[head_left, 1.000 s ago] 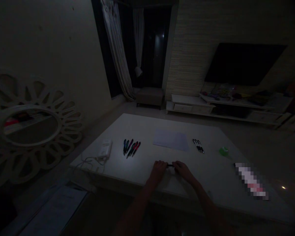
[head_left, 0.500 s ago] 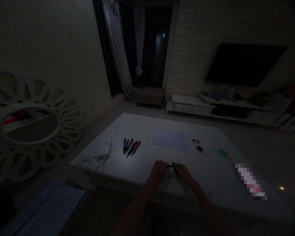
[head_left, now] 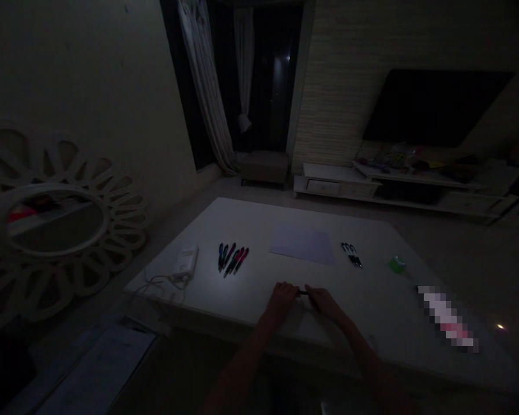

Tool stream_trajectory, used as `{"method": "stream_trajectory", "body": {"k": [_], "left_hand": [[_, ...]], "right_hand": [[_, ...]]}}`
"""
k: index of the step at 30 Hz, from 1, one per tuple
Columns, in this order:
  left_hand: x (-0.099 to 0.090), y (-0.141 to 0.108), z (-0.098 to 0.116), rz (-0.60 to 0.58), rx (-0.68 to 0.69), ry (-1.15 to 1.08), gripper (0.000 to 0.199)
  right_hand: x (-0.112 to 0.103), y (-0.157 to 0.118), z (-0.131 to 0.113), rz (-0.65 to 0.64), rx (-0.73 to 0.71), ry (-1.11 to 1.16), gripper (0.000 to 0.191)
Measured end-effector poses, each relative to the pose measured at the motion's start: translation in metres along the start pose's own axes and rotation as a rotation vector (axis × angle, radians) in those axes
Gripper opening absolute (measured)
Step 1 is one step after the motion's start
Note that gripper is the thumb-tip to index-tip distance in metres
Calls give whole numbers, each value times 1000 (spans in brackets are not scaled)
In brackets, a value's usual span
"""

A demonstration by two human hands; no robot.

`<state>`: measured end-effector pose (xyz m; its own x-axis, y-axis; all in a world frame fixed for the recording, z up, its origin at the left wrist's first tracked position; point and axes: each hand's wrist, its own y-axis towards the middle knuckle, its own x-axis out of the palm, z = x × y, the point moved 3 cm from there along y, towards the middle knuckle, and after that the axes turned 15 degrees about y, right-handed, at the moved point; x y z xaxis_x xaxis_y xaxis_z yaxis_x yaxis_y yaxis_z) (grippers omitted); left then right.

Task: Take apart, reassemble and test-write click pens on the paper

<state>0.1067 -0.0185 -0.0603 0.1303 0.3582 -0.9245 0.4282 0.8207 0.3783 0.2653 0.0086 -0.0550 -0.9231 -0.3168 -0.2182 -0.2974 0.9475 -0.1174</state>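
Both my hands meet over the near edge of the white table [head_left: 242, 294]. A short dark pen-like object [head_left: 303, 293] spans the gap between them. My left hand [head_left: 284, 298] closes on one end, and my right hand [head_left: 321, 300] pinches the other. Left of them lies a group of several coloured pens [head_left: 232, 259]. A pale paper sheet [head_left: 303, 243] rests beyond my hands. To its right are white-and-black pens [head_left: 351, 255], then a green item [head_left: 397, 264].
A white box [head_left: 185, 261] with cables [head_left: 160, 280] sits at the table's left edge. A blurred-out flat object [head_left: 447, 318] lies at the right. Papers [head_left: 99, 369] are at the lower left. Beyond stand a stool [head_left: 264, 168] and a low cabinet [head_left: 341, 185].
The view has shifted slightly, moving the table objects a little to the right in the picture. My hands keep nearly the same pose around the dark object.
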Motion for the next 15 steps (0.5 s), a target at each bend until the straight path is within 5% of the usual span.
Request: {"method": "stream_trajectory", "body": {"k": [15], "left_hand": [[4,-1,-1,19,4,5,11]], "right_hand": [[-3,-2,-8,-8,-148,-38,36]]}}
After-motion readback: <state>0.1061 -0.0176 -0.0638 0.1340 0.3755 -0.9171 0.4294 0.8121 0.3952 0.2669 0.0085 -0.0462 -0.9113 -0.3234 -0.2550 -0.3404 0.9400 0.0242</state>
